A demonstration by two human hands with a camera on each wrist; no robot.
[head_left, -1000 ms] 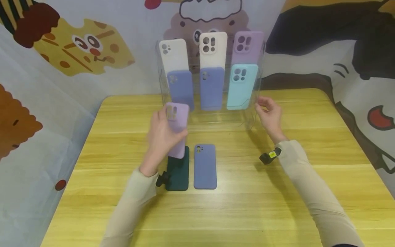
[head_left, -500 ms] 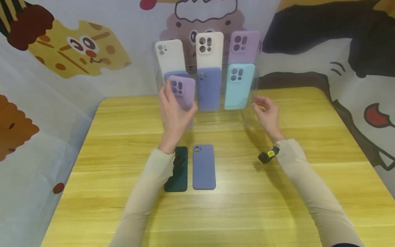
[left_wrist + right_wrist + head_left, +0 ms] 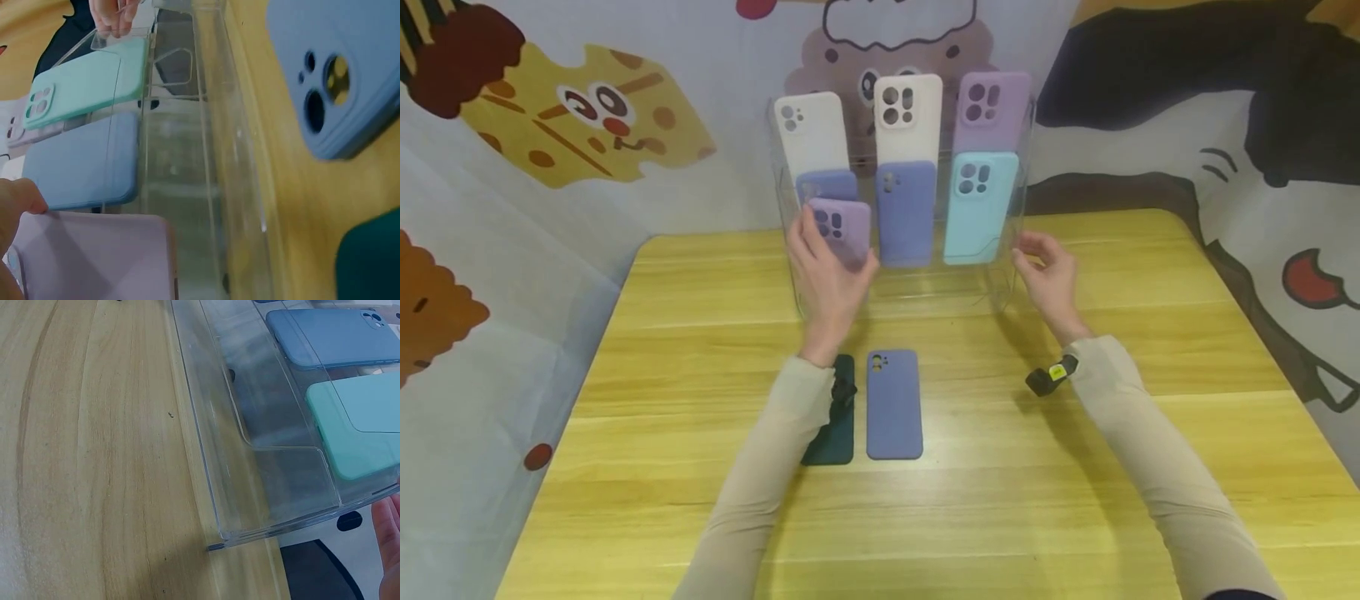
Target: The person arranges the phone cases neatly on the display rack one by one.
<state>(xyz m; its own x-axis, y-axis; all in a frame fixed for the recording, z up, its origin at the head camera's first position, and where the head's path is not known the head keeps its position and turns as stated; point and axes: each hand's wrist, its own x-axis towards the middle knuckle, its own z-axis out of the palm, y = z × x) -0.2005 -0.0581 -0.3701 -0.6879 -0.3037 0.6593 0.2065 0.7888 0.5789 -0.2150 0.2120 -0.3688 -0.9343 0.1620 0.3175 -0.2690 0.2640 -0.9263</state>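
My left hand grips a light purple phone case by its sides, thumb on the right edge. The case stands upright at the lower left of a clear acrylic display stand, overlapping a blue case behind it. In the left wrist view its plain lower part lies over the front of the stand. My right hand pinches the right side edge of the stand, beside a mint green case. Another blue case stands in the same row, between the mint and purple ones.
Behind stand two white cases, one at left and one in the middle, and a purple case. A blue-violet case and a dark green case, partly under my left sleeve, lie on the wooden table.
My left hand has lifted the purple case from over the dark green case up to the stand's left front, then lowered it slightly. My right hand keeps its place at the stand's edge.
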